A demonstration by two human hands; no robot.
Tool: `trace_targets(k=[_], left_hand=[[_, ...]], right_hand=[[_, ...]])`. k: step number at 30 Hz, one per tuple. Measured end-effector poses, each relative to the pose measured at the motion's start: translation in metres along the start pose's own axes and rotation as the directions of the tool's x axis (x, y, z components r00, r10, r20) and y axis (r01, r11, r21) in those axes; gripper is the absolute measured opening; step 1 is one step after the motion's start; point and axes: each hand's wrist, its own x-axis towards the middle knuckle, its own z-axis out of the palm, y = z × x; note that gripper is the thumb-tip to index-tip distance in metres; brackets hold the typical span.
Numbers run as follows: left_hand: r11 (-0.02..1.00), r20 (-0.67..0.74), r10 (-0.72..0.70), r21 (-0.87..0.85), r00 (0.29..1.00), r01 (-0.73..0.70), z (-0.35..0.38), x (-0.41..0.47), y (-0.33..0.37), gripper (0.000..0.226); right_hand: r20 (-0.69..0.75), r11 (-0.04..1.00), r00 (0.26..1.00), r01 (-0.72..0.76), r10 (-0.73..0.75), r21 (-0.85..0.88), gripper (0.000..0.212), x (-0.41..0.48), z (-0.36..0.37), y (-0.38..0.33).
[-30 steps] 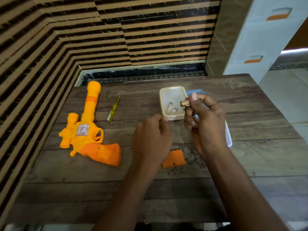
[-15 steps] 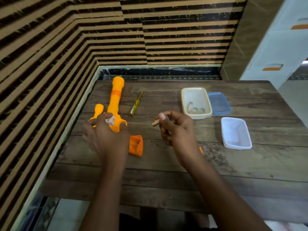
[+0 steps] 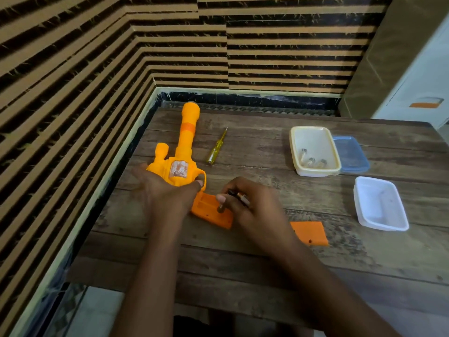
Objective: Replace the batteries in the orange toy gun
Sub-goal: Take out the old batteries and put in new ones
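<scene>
toy gun (image 3: 187, 142) lies flat on the left side of the desk (image 3: 267, 251), barrel pointing away. left hand (image 3: 167, 193) presses down on its body, fingers spread. right hand (image 3: 250, 210) pinches batteries (image 3: 241, 197), one tip touching the open grip compartment. battery cover (image 3: 308, 233) lies just right of that hand; screwdriver (image 3: 216, 149) lies beside the barrel.
</scene>
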Motion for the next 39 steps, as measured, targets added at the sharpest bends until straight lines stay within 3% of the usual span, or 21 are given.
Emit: trace_targets(k=[5, 10, 15, 22, 28, 30, 32, 33, 34, 36, 39], left_hand=[[0.988, 0.005, -0.016, -0.156, 1.000, 0.017, 0.004, -0.004, 0.000, 0.110], [0.930, 0.042, -0.115, -0.347, 0.993, 0.122, 0.006, -0.010, 0.005, 0.105], [0.844, 0.051, -0.115, -0.522, 0.992, 0.125, 0.012, -0.015, 0.007, 0.102], [0.702, 0.183, -0.195, -0.660, 0.964, 0.267, 0.024, -0.027, 0.010, 0.049], [0.619, 0.247, -0.241, -0.706, 0.938, 0.345, 0.028, -0.033, 0.016, 0.044], [0.610, 0.254, -0.251, -0.708, 0.934, 0.356, 0.028, -0.034, 0.019, 0.043], [0.598, 0.252, -0.265, -0.715, 0.931, 0.363, 0.028, -0.035, 0.021, 0.037], [0.585, 0.253, -0.276, -0.721, 0.927, 0.370, 0.028, -0.035, 0.022, 0.035], [0.572, 0.259, -0.289, -0.726, 0.922, 0.383, 0.028, -0.035, 0.022, 0.035], [0.544, 0.278, -0.300, -0.736, 0.912, 0.404, 0.029, -0.034, 0.023, 0.044], [0.529, 0.280, -0.301, -0.746, 0.911, 0.404, 0.033, -0.034, 0.023, 0.053]], right_hand=[[-0.006, 1.000, 1.000, 0.031, -0.031, -0.007, 0.015, 0.000, -0.003, -0.001], [-0.115, 0.983, 0.979, 0.162, -0.171, -0.082, 0.015, -0.001, -0.013, -0.008], [-0.138, 0.903, 0.915, 0.332, -0.378, -0.273, 0.013, -0.005, -0.018, -0.003], [-0.225, 0.838, 0.890, 0.252, -0.397, -0.484, 0.034, -0.004, -0.023, -0.009], [-0.149, 0.701, 0.869, 0.268, -0.472, -0.660, 0.040, -0.003, -0.026, -0.014], [-0.179, 0.797, 0.876, 0.301, -0.448, -0.524, 0.038, -0.004, -0.028, -0.014], [-0.301, 0.956, 0.910, 0.249, -0.286, -0.156, 0.029, -0.004, -0.030, -0.016], [-0.355, 0.983, 0.925, 0.169, -0.135, 0.068, 0.025, -0.003, -0.031, -0.018], [-0.376, 0.951, 0.926, 0.081, 0.039, 0.299, 0.022, -0.002, -0.033, -0.020], [-0.266, 0.729, 0.889, -0.105, 0.374, 0.676, 0.022, 0.002, -0.036, -0.018], [0.070, 0.376, 0.811, -0.344, 0.581, 0.861, 0.035, 0.007, -0.045, -0.012]])
